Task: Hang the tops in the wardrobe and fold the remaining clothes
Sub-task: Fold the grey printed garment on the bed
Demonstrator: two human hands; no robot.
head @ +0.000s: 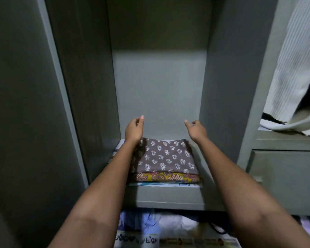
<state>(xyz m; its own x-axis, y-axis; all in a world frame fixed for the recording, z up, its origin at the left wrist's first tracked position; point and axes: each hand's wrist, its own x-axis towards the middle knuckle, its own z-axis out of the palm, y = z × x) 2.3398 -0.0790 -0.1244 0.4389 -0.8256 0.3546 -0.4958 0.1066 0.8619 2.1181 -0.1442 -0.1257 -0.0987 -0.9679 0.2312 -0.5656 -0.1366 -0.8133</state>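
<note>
Your forearms fill the lower frame; left hand (134, 130) and right hand (196, 130) hover released, holding nothing, above the folded stack (166, 158) at centre on the shelf (168, 196). Withdrawing carelessly, a wrist could drag the top piece askew.

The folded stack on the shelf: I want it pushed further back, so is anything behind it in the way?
Nothing visible is. Behind the grey printed cloth atop the stack, the shelf looks bare to the back wall. Both hands, left and right, hover over its far edge, holding nothing.
</note>
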